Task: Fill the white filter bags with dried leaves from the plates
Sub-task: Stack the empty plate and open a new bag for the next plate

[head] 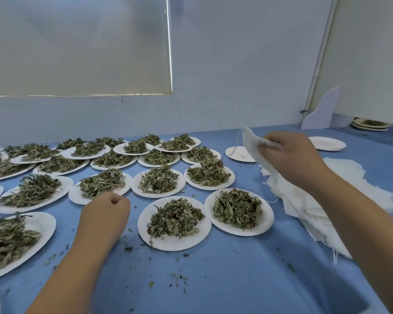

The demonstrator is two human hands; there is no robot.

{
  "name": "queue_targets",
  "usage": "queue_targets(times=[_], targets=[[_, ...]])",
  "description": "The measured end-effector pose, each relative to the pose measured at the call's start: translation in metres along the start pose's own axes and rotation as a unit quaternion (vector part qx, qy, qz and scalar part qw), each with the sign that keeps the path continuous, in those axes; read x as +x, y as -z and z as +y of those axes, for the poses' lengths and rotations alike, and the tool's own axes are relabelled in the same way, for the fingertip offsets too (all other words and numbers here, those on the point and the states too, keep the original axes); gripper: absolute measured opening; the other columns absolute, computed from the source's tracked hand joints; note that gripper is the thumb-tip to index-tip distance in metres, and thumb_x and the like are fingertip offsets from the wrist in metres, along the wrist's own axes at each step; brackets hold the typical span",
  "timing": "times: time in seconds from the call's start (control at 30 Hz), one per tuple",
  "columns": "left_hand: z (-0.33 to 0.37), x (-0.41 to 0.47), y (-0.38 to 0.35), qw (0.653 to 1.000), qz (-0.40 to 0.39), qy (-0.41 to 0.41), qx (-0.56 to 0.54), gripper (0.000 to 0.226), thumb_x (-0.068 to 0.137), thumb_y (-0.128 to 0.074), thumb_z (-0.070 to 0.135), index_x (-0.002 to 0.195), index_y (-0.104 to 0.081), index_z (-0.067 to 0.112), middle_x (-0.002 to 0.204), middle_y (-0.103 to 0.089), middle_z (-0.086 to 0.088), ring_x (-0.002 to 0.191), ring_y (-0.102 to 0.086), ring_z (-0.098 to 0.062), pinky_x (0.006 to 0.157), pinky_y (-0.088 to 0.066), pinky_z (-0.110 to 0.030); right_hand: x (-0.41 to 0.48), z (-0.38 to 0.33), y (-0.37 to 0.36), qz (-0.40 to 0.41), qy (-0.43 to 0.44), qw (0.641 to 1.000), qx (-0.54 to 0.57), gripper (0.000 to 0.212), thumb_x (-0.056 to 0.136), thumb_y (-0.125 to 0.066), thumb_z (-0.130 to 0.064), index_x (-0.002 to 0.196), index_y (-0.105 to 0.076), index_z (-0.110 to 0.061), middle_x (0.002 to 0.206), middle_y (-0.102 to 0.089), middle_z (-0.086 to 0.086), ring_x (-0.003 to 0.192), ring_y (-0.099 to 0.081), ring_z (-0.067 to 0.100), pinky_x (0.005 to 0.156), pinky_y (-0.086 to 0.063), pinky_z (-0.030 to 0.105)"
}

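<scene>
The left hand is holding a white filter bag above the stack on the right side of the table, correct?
No: in the head view the right hand grips the white filter bag above the stack on the right side of the table. The left hand holds no bag.

Table (213, 268) showing plain mid-blue, flecked with dark green crumbs (179, 277). Plates (175, 244) reading flat white. Dried leaves (175, 217) showing mottled olive-green with brownish bits. Filter bags (290, 202), right of frame, reading gauzy white. Upper left, blind (77, 46) showing pale grey-beige.
</scene>
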State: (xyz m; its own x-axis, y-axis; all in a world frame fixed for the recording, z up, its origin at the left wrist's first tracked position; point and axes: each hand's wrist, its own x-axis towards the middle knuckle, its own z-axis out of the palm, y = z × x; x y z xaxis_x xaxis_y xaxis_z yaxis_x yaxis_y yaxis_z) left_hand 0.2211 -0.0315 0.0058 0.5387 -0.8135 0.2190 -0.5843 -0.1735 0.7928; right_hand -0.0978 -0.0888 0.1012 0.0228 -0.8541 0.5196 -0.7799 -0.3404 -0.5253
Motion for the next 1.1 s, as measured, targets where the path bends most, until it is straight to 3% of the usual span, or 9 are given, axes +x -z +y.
queue_targets(times=[0.07, 0.17, 0.3, 0.43, 0.6, 0.73, 0.87, 1.0, 1.1], targets=[[-0.003, 0.002, 0.005, 0.999, -0.022, 0.037, 0.011, 0.023, 0.084, -0.049, 0.022, 0.068, -0.054, 0.007, 0.064, -0.057, -0.011, 0.058, -0.045, -0.023, 0.057, -0.039, -0.034, 0.002, -0.01, -0.019, 0.01, 0.009, 0.998, 0.06, 0.027, 0.091, -0.053, -0.03, 0.083, -0.064, -0.006, 0.073, -0.059, 0.013, 0.057, -0.043, 0.015, 0.05, -0.03, 0.027], [0.0, 0.0, 0.01, 0.988, -0.088, 0.113, 0.05, 0.032, 0.082, -0.048, 0.033, 0.066, -0.06, 0.008, 0.048, -0.061, 0.001, 0.047, -0.051, -0.022, 0.057, -0.044, -0.027, 0.0, -0.024, -0.047, 0.028, 0.031, 0.989, 0.142, 0.022, 0.092, -0.054, -0.027, 0.076, -0.062, -0.015, 0.064, -0.052, -0.002, 0.054, -0.041, 0.006, 0.051, -0.031, 0.027], [-0.002, 0.001, 0.011, 0.97, -0.167, 0.169, 0.061, 0.033, 0.085, -0.047, 0.033, 0.075, -0.063, 0.006, 0.045, -0.06, -0.001, 0.034, -0.049, -0.02, 0.045, -0.038, -0.018, -0.007, -0.035, -0.079, 0.085, 0.074, 0.974, 0.196, 0.015, 0.093, -0.055, -0.022, 0.081, -0.062, -0.019, 0.08, -0.057, -0.006, 0.075, -0.049, 0.004, 0.063, -0.039, 0.025], [-0.004, 0.005, 0.011, 0.971, -0.175, 0.136, 0.091, 0.027, 0.081, -0.049, 0.027, 0.075, -0.065, 0.006, 0.05, -0.061, -0.001, 0.035, -0.048, -0.017, 0.043, -0.035, -0.016, -0.017, -0.03, -0.098, 0.123, 0.081, 0.967, 0.209, 0.02, 0.093, -0.056, -0.015, 0.082, -0.058, -0.031, 0.081, -0.055, -0.015, 0.078, -0.048, -0.01, 0.063, -0.033, 0.004], [0.0, 0.007, 0.002, 0.966, -0.183, 0.082, 0.164, 0.025, 0.078, -0.057, 0.032, 0.067, -0.043, 0.014, 0.065, -0.043, -0.005, 0.059, -0.036, -0.019, 0.06, -0.03, -0.03, -0.018, -0.021, -0.103, 0.104, 0.028, 0.953, 0.284, 0.018, 0.094, -0.056, -0.03, 0.076, -0.06, -0.031, 0.07, -0.055, -0.025, 0.065, -0.049, -0.006, 0.053, -0.033, 0.005], [0.003, 0.003, 0.001, 0.964, -0.187, 0.064, 0.179, 0.043, 0.078, -0.063, 0.033, 0.063, -0.026, 0.017, 0.055, -0.024, 0.001, 0.052, -0.024, -0.019, 0.053, -0.018, -0.028, -0.023, -0.025, -0.102, 0.094, 0.058, 0.957, 0.269, 0.018, 0.09, -0.055, -0.03, 0.073, -0.059, -0.032, 0.074, -0.056, -0.026, 0.07, -0.05, -0.006, 0.055, -0.033, 0.005], [0.006, 0.0, 0.004, 0.966, -0.2, 0.083, 0.141, 0.038, 0.076, -0.066, 0.031, 0.064, -0.034, 0.015, 0.051, -0.027, 0.002, 0.046, -0.025, -0.018, 0.051, -0.019, -0.026, -0.027, -0.026, -0.104, 0.084, 0.07, 0.959, 0.262, 0.026, 0.092, -0.057, -0.02, 0.071, -0.056, -0.036, 0.084, -0.059, -0.021, 0.074, -0.051, -0.008, 0.058, -0.033, 0.003], [0.01, -0.003, 0.006, 0.967, -0.206, 0.126, 0.076, 0.04, 0.075, -0.068, 0.027, 0.041, -0.052, 0.015, 0.04, -0.04, 0.004, 0.034, -0.027, -0.016, 0.043, -0.022, -0.017, -0.029, -0.024, -0.104, 0.072, 0.075, 0.961, 0.256, 0.031, 0.092, -0.057, -0.018, 0.071, -0.055, -0.04, 0.078, -0.058, -0.017, 0.076, -0.051, -0.009, 0.06, -0.033, 0.002], [0.011, -0.007, 0.01, 0.962, -0.22, 0.164, 0.021, 0.033, 0.078, -0.068, 0.026, 0.049, -0.064, 0.011, 0.041, -0.048, 0.001, 0.036, -0.026, -0.016, 0.041, -0.023, -0.017, -0.029, -0.021, -0.102, 0.067, 0.062, 0.96, 0.265, 0.026, 0.092, -0.056, -0.019, 0.072, -0.056, -0.035, 0.078, -0.057, -0.014, 0.075, -0.05, -0.006, 0.059, -0.033, 0.005]])
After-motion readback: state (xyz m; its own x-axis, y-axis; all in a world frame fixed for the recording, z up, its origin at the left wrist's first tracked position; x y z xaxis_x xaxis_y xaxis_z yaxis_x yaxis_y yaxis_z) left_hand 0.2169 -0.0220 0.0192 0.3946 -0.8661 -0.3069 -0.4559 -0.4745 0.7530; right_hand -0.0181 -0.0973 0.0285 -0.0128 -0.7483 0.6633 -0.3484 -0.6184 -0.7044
